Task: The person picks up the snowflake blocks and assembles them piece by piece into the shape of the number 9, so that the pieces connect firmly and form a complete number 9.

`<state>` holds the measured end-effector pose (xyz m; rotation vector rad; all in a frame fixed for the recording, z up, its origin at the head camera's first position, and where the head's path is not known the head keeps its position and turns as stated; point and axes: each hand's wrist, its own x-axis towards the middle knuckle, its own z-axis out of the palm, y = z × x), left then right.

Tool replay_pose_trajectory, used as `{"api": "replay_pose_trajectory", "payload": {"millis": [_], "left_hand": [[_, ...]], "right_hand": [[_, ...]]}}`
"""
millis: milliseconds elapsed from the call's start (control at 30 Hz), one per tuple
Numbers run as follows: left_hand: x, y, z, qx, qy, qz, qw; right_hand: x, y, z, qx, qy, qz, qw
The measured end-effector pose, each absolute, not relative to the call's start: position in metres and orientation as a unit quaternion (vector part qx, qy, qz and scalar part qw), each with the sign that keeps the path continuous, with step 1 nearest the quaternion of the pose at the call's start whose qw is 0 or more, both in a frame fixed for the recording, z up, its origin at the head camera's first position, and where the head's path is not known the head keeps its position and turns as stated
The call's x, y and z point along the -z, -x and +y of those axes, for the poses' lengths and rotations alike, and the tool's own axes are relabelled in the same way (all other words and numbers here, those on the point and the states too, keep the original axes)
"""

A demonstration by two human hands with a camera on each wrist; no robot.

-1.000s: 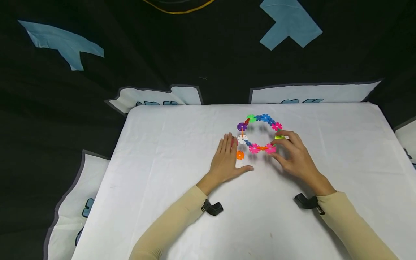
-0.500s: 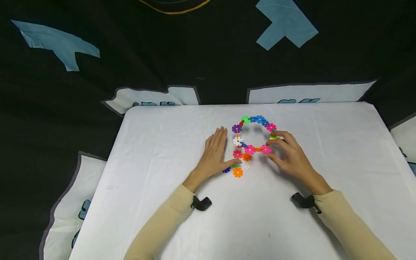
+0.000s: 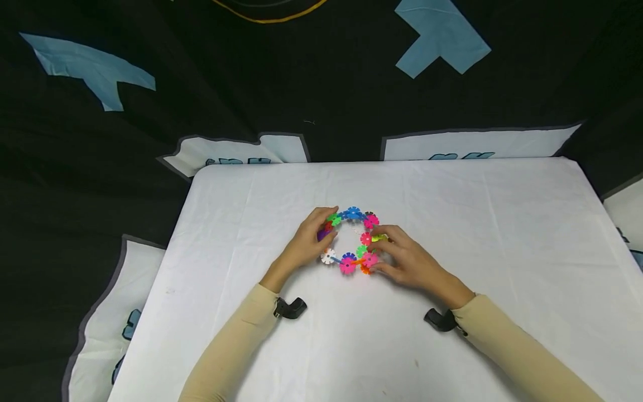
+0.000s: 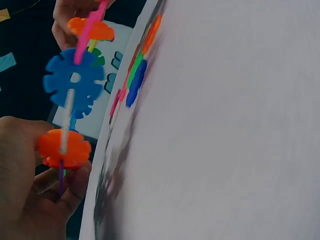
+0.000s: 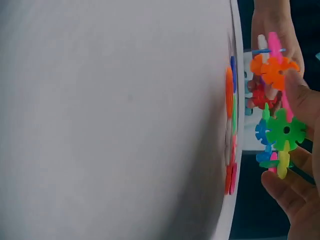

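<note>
A ring of linked, notched plastic flower discs [image 3: 354,213] is held up above the table between both hands. My left hand [image 3: 301,241] grips its left side near a purple disc [image 3: 322,235], with thumb and fingers around it. My right hand [image 3: 409,261] pinches the right side, near a pink disc [image 3: 370,259] and a yellow one. In the left wrist view, a blue disc [image 4: 75,75] and an orange disc [image 4: 65,149] stand out on the ring. Several loose discs [image 5: 229,95] lie on the table under the ring, partly hidden by it in the head view.
The white-covered table [image 3: 241,223] spreads around the hands, its far edge a little beyond them. A dark cloth [image 3: 226,84] with blue shapes hangs behind. Each wrist wears a small black camera mount [image 3: 290,308].
My left hand has left the loose discs on the table and now grips the ring's left side. The ring has moved left and nearer to me, with my right hand still holding it.
</note>
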<state>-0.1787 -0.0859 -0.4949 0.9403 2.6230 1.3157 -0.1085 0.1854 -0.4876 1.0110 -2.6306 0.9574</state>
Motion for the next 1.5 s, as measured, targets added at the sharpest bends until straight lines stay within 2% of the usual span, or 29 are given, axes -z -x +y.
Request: {"api": "replay_pose_trajectory", "payload": {"millis": [233,433,733,1033,1200,1367,1500], "left_hand": [[0.493,0.184,-0.104,-0.408,-0.296,0.862,0.047],[0.489,0.189,-0.112,-0.384,-0.297,0.871,0.079],[0.484,0.189,-0.107,-0.338,-0.323,0.876,0.114],[0.470,0.183,-0.097,-0.251,-0.354,0.891,0.136],[0.469,0.181,-0.090,-0.217,-0.382,0.892,0.108],[0.475,0.182,-0.081,-0.194,-0.408,0.890,0.062],[0.477,0.181,-0.073,-0.195,-0.427,0.882,0.048]], "right_hand": [[0.492,0.112,0.191,-0.313,-0.296,-0.899,0.078],[0.497,0.117,0.201,-0.245,-0.293,-0.924,0.027],[0.502,0.121,0.206,-0.243,-0.266,-0.930,0.071],[0.500,0.124,0.206,-0.231,-0.229,-0.945,0.038],[0.497,0.123,0.210,-0.231,-0.244,-0.941,0.043],[0.495,0.120,0.209,-0.218,-0.260,-0.937,0.083],[0.492,0.116,0.202,-0.241,-0.278,-0.922,0.116]]}}
